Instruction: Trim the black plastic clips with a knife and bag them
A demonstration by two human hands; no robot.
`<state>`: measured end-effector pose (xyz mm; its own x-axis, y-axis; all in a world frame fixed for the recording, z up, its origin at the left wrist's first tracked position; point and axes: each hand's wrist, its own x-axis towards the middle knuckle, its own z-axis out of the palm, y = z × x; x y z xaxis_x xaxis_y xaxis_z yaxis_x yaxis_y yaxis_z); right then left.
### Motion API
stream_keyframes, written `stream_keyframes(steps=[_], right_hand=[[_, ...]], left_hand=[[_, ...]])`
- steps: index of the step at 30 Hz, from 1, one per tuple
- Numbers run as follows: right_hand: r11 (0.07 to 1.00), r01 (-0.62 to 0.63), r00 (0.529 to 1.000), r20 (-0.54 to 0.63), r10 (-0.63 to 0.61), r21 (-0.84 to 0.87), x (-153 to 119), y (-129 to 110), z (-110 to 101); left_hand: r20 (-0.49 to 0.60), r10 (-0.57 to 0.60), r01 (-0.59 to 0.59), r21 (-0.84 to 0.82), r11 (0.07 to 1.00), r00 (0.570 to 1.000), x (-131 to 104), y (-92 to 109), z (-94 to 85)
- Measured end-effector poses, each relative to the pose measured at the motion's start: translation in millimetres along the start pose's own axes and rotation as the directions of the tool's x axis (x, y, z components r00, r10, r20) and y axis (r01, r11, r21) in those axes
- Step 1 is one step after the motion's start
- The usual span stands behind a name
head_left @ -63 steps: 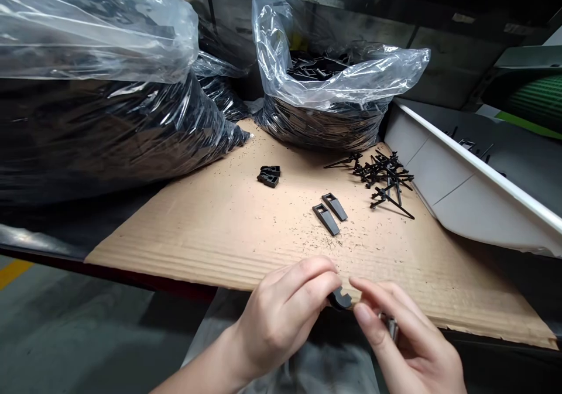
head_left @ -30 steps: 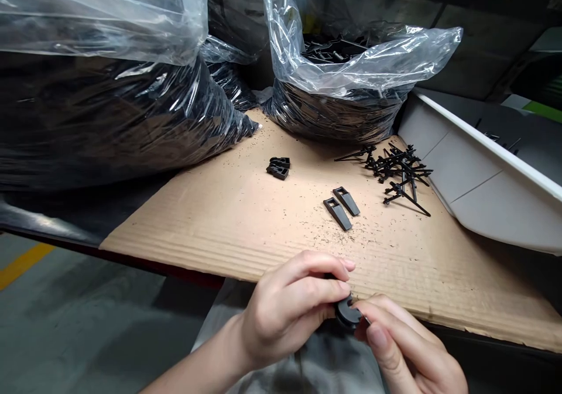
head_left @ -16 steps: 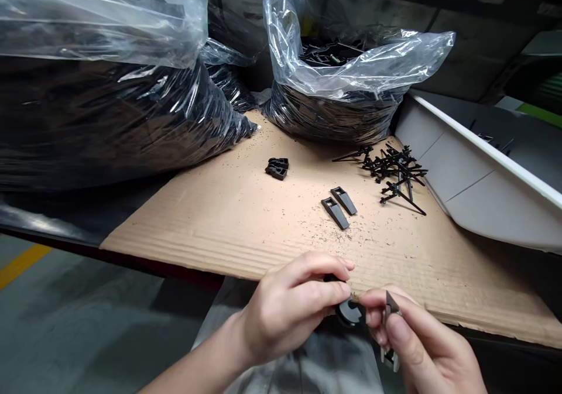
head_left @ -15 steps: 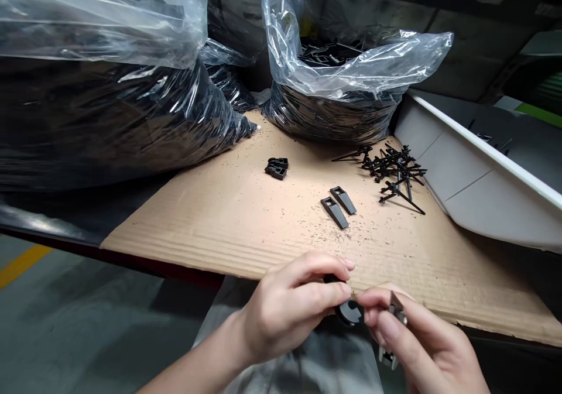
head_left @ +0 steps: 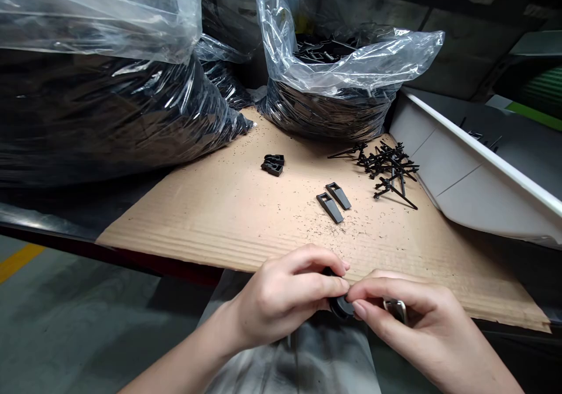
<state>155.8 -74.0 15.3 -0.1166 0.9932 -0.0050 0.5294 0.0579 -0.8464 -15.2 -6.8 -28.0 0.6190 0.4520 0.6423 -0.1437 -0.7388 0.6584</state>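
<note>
My left hand (head_left: pixel 292 297) is closed on a round black plastic part (head_left: pixel 340 307), gripping it just off the front edge of the cardboard. My right hand (head_left: pixel 413 315) has its thumb and forefinger pinched at the right rim of that part. A small shiny metal tool (head_left: pixel 396 309) is tucked inside the right hand, mostly hidden by the fingers. Ahead on the cardboard lie two black wedge-shaped plastic pieces (head_left: pixel 333 202). Farther back sits a pair of smaller black plastic pieces (head_left: pixel 273 165).
Thin black branched plastic parts (head_left: pixel 390 168) lie heaped on the cardboard sheet (head_left: pixel 197 218) beside a grey-white bin (head_left: pixel 474 165). An open clear bag (head_left: pixel 329 107) of black parts stands behind. A large filled bag (head_left: pixel 109 113) takes up the left. Dark crumbs dot the cardboard.
The right hand has turned and moved left onto the round black part, and the metal tool has gone deeper into its grasp. The left hand keeps its hold. The view has shifted slightly.
</note>
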Motion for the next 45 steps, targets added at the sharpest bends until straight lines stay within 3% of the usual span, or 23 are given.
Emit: stream_keyframes(steps=[6,9,14,20,29,34,38,43,45], right_hand=[[0.948,0.241,0.966,0.142,-0.215,-0.208,3.1,-0.6,-8.2],[0.925,0.294,0.955,0.122,-0.272,-0.239,1.9,-1.5,-10.8],[0.952,0.169,0.981,-0.054,-0.189,-0.254,-4.3,5.7,-10.6],[0.953,0.247,0.968,0.078,-0.236,-0.177,-2.8,13.6,-7.3],[0.958,0.261,0.965,0.009,-0.262,-0.118,-0.6,7.3,-2.8],[0.936,0.320,0.947,0.069,-0.313,-0.147,-0.8,8.1,-5.0],[0.969,0.202,0.973,-0.082,-0.214,-0.143,-2.5,13.4,-4.2],[0.977,0.130,0.984,-0.097,-0.148,-0.170,-0.2,12.9,-1.8],[0.974,0.115,0.974,-0.170,-0.149,-0.195,-4.6,23.0,-3.7]], left_hand=[[-0.028,0.011,-0.012,-0.016,1.000,1.000,0.8,0.3,1.0],[-0.025,0.016,-0.017,-0.018,1.000,1.000,0.0,-1.0,1.4],[-0.019,0.024,-0.024,-0.008,1.000,1.000,-0.7,0.1,1.5],[-0.017,0.003,-0.004,-0.023,1.000,1.000,1.8,4.1,1.6],[-0.015,-0.009,0.008,-0.032,0.999,1.000,2.1,2.9,1.4],[-0.002,-0.018,0.018,-0.034,0.999,1.000,1.9,4.4,1.2],[0.003,-0.025,0.025,-0.032,0.999,1.000,1.4,4.1,-0.4],[0.010,-0.028,0.028,-0.015,0.999,1.000,2.5,3.0,3.0],[0.022,-0.027,0.026,0.038,0.999,0.999,3.0,8.6,1.0]])
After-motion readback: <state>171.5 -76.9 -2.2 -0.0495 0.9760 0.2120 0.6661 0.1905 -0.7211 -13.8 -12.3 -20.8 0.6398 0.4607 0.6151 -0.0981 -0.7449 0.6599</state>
